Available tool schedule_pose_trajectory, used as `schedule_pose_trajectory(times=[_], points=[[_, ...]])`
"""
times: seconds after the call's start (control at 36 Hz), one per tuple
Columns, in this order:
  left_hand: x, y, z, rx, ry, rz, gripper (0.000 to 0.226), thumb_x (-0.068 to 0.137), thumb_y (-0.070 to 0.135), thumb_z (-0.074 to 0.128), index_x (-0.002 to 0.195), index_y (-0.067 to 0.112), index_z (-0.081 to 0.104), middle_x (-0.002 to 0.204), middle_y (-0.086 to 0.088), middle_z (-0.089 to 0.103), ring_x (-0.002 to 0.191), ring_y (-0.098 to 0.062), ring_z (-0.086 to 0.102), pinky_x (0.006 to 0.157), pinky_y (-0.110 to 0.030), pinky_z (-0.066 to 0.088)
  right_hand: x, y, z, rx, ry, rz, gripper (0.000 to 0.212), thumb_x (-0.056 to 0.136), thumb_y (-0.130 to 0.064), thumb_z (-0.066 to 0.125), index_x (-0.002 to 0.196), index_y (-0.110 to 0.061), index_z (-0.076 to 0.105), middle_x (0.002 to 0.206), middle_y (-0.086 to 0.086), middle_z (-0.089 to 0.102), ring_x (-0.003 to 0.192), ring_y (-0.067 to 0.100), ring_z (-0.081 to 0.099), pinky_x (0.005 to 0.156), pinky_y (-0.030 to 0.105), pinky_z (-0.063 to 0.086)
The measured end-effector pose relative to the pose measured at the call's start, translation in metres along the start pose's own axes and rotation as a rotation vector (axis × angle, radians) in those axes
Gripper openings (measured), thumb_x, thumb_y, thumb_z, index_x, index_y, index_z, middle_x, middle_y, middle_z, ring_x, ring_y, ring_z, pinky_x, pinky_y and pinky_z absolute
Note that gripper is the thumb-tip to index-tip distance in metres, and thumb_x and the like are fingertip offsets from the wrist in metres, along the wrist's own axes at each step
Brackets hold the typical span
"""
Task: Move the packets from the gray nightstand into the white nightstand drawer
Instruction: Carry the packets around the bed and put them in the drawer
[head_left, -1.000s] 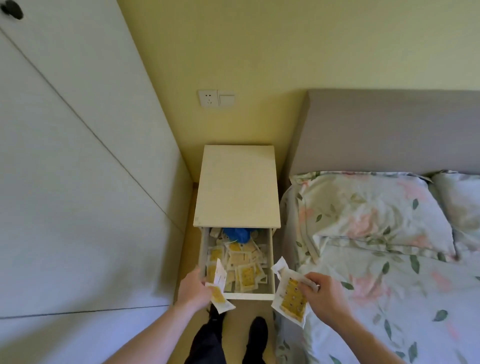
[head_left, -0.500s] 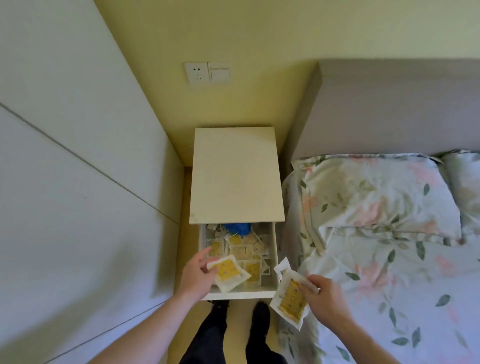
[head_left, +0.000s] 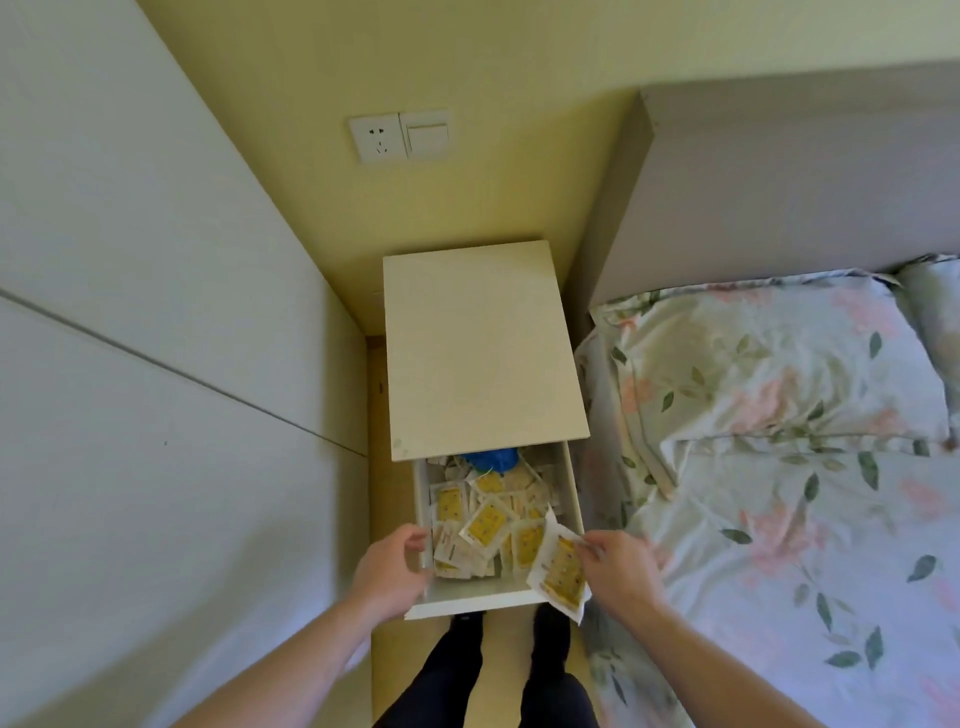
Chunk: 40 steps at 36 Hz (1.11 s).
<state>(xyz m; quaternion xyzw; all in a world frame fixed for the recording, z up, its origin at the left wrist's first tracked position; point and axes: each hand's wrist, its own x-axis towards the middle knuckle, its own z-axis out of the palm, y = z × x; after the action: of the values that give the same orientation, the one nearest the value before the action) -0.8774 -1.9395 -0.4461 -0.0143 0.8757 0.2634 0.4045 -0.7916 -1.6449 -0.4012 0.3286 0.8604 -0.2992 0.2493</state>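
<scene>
Head view, looking down: white nightstand (head_left: 480, 348) at frame centre, its drawer (head_left: 467, 603) pulled out toward the lower edge. Drawer holds a loose heap of packets (head_left: 485, 519), white with yellow centres, overlapping at mixed angles; a blue item (head_left: 491, 460) lies at the drawer's back, partly under the nightstand top.

Left hand (head_left: 389, 566), lower centre-left, sits at the drawer's left front corner with fingers loosely curled; it holds nothing, and fingertips are at the drawer's left wall. Contact with the wall cannot be confirmed.

Right hand (head_left: 618, 566), lower centre-right, pinches one packet (head_left: 558, 569) between thumb and fingers. That packet hangs tilted over the drawer's right front corner, its lower end past the front panel.

Bed (head_left: 779, 519) with floral cover and pillow (head_left: 769, 364) fills the right of the frame, headboard (head_left: 779, 182) above it. Wall socket (head_left: 376, 139) and switch (head_left: 426, 136) are at upper centre. Wardrobe panels (head_left: 156, 364) occupy the left. Person's dark-trousered legs (head_left: 498, 670) stand at bottom centre.
</scene>
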Motion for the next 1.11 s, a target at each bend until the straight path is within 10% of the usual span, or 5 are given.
schedule_pose_trajectory(times=[0.11,0.44,0.69,0.92,1.11], points=[[0.003,-0.014,-0.017,0.016,0.015,0.013,0.057,0.085,0.033,0.074,0.136,0.034,0.048,0.110,0.025,0.057,0.097,-0.004,0.059,0.077,-0.014,0.047,0.016,-0.018,0.021,0.116,-0.061,-0.004,0.024,0.096,-0.034,0.055,0.090,-0.025,0.076,0.075,-0.009,0.073,0.062,0.009,0.065,0.054,0.025,0.055],[-0.006,-0.019,-0.025,-0.024,0.026,0.026,0.056,0.090,0.025,0.072,0.138,0.036,0.045,0.116,0.020,0.060,0.084,-0.004,0.066,0.071,-0.014,0.050,0.016,-0.002,0.044,0.284,0.020,0.205,0.032,0.100,-0.023,0.050,0.077,-0.024,0.072,0.074,-0.003,0.069,0.066,0.016,0.063,0.051,0.025,0.045],[-0.016,0.009,-0.021,0.102,-0.040,0.146,0.056,0.091,0.019,0.067,0.141,0.033,0.044,0.125,0.020,0.056,0.076,-0.002,0.067,0.064,-0.017,0.057,-0.021,0.003,0.035,0.288,-0.102,0.228,0.046,0.088,-0.040,0.066,0.132,-0.029,0.058,0.085,-0.023,0.054,0.071,-0.004,0.054,0.050,0.009,0.037],[-0.040,0.069,-0.028,0.308,-0.038,0.395,0.055,0.093,0.023,0.066,0.142,0.032,0.045,0.125,0.014,0.058,0.086,-0.002,0.064,0.061,-0.013,0.052,-0.094,0.033,-0.003,0.260,0.026,0.160,0.065,0.089,-0.040,0.064,0.150,-0.034,0.040,0.149,-0.004,0.051,0.123,0.015,0.059,0.104,0.033,0.049],[-0.091,0.144,0.004,0.442,-0.086,0.663,0.054,0.094,0.028,0.064,0.142,0.036,0.041,0.145,0.016,0.042,0.128,-0.004,0.046,0.104,-0.024,0.044,-0.180,0.075,-0.043,0.330,0.300,0.114,0.062,0.095,-0.045,0.058,0.152,-0.040,0.034,0.161,-0.010,0.033,0.146,0.016,0.035,0.117,0.036,0.031]])
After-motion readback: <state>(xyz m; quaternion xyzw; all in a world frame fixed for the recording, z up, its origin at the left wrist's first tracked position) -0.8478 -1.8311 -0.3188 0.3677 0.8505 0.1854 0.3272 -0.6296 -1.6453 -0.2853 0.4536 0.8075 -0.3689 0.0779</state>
